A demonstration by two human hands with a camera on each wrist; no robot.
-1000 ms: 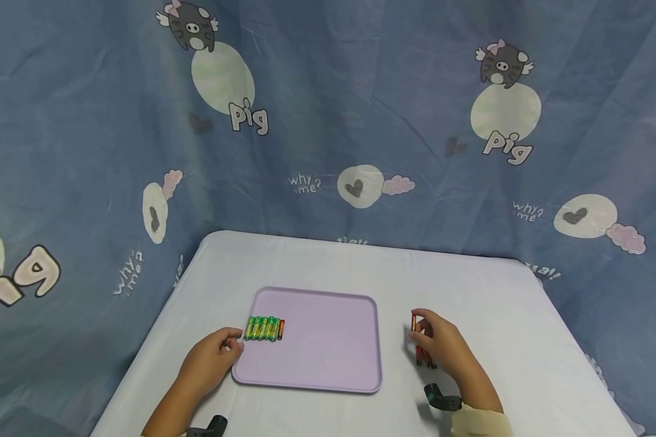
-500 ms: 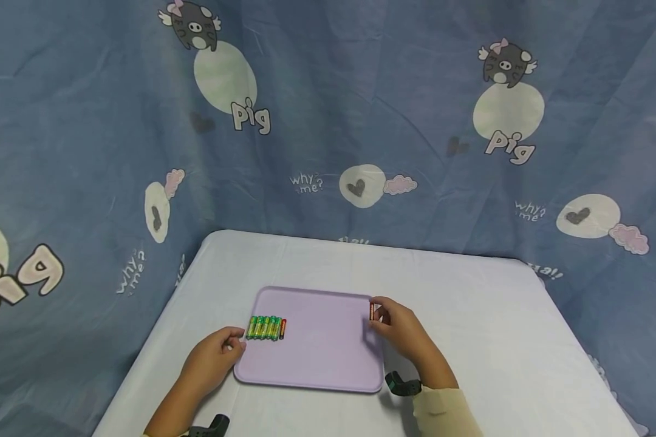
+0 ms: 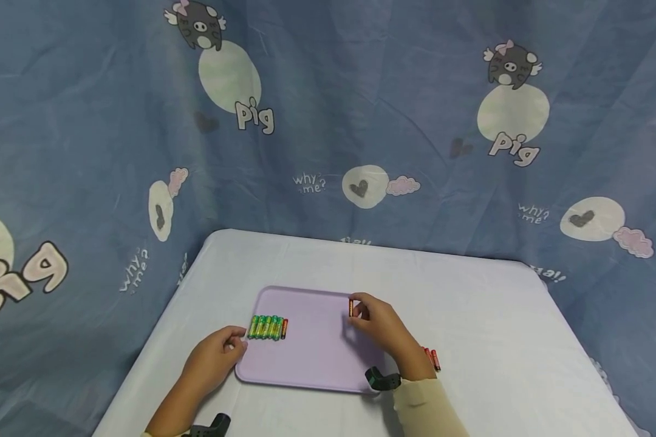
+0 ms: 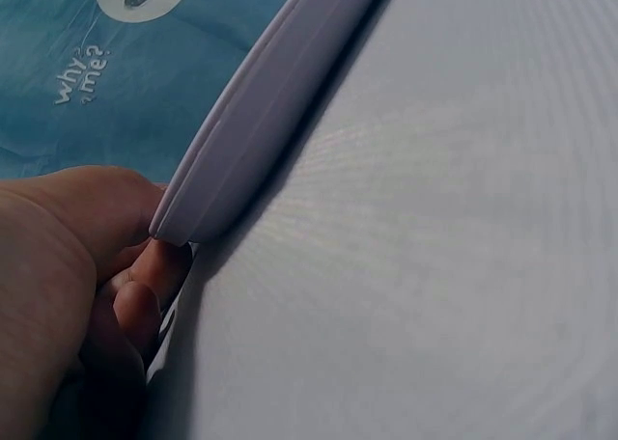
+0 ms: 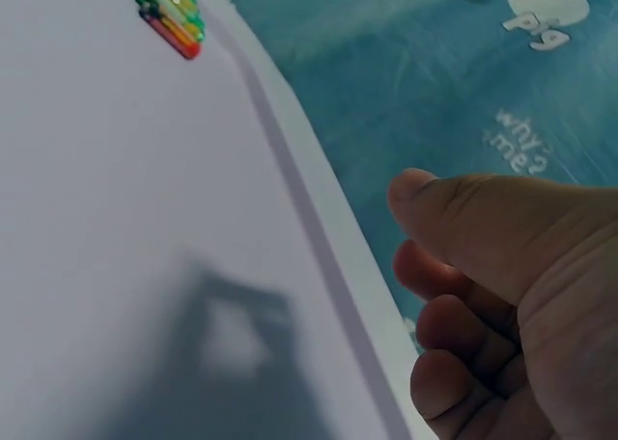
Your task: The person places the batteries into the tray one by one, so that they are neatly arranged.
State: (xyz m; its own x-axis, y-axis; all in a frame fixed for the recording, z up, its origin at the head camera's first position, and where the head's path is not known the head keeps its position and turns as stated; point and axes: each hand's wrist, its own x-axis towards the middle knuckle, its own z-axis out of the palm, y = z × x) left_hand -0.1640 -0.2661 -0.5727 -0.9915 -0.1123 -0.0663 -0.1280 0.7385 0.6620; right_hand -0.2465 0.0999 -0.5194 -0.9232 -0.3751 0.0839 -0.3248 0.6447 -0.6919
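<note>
My right hand [image 3: 381, 325] pinches a red-and-black battery [image 3: 351, 308] between thumb and finger, holding it upright above the right part of a lilac tray [image 3: 317, 361]. In the right wrist view that battery is hidden behind the thumb [image 5: 463, 218]. At the tray's left side lies a row of several green batteries [image 3: 265, 328], with one red battery [image 3: 285, 329] at its right end. My left hand [image 3: 210, 358] holds the tray's left edge; in the left wrist view, its fingers meet the tray rim [image 4: 232, 141].
Loose red batteries [image 3: 432, 359] lie on the white table [image 3: 503, 340] right of the tray, partly behind my right forearm. A blue patterned curtain [image 3: 426, 243] hangs behind the table.
My right hand has carried the red-and-black battery left, from the loose batteries to above the tray. The left hand stays at the tray's left edge.
</note>
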